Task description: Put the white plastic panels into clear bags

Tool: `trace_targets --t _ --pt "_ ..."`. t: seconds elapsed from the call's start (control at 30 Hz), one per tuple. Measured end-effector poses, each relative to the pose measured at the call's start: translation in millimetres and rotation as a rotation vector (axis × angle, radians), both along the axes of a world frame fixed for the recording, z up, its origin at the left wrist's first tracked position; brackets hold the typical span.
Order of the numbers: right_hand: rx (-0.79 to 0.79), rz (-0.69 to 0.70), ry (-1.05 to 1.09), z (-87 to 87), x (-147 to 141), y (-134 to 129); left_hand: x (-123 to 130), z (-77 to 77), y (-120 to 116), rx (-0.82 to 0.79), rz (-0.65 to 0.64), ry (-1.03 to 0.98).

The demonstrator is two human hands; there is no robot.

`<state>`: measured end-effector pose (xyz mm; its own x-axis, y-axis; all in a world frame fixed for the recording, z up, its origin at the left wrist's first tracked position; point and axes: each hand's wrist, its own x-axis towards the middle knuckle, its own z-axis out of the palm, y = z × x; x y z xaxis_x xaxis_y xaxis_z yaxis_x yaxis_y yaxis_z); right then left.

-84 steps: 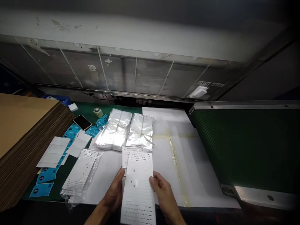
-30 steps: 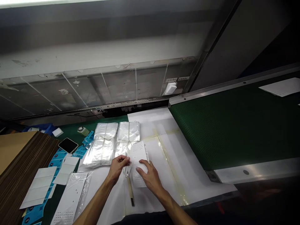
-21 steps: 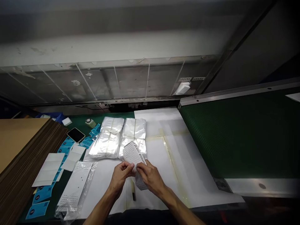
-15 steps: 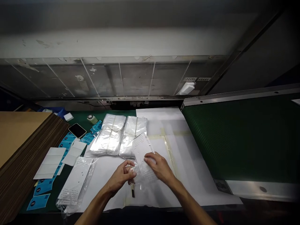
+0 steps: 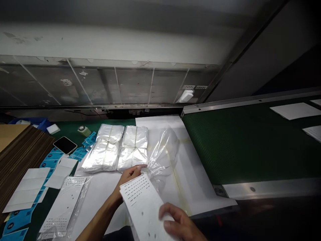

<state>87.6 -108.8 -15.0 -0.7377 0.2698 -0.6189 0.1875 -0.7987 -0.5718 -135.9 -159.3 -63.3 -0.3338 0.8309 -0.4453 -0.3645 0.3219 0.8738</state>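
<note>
L hand pinches clear bag, R hand grips cards, both over counter.
L hand [image 5: 127, 182] has fingertips closed on gathered edge of bag [image 5: 164, 150]; rest of bag puffs up & away over taped white paper [image 5: 205, 197]. R hand [image 5: 182, 225] holds slotted white cards [image 5: 146, 207] by R side, thumb on top, tilted, low in view, closer to wearer than bag. Two tied bundles [image 5: 106, 147] [image 5: 134, 147] lie side by side beyond L hand. To L on counter [image 5: 71, 126]: phone [image 5: 65, 145], jar [image 5: 84, 131], blue labels [image 5: 50, 160], folded sheets [image 5: 28, 189], bagged card [image 5: 64, 207], cardboard stack [image 5: 22, 150] at far L. To R: green belt [image 5: 238, 144] w/ white sheets [image 5: 296, 110].
</note>
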Motion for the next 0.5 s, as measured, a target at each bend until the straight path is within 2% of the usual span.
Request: trace_targets --t 0.13,0.23,0.3,0.37,0.43,0.5 --pt "0.015 -0.128 -0.092 -17.7 1.1 7.0 -5.7 2.3 -8.5 -0.008 0.044 -0.079" --pt "0.042 -0.21 -0.177 -23.2 -6.3 -2.9 9.6 5.3 -11.8 -0.013 0.066 0.044" --pt "0.155 -0.296 -0.248 -24.2 -15.2 -14.0 24.0 4.9 -15.9 -0.043 0.084 0.103" --pt "0.288 -0.35 -0.321 -26.3 -20.1 -21.8 34.5 0.5 -25.2 -0.075 0.117 0.051" --pt "0.348 -0.313 -0.365 -31.3 -17.5 -22.5 38.4 -7.4 -39.6 -0.086 0.164 -0.028" --pt "0.413 -0.204 -0.356 -38.2 -10.7 -16.7 38.4 -16.3 -56.1 -0.099 0.179 -0.071"
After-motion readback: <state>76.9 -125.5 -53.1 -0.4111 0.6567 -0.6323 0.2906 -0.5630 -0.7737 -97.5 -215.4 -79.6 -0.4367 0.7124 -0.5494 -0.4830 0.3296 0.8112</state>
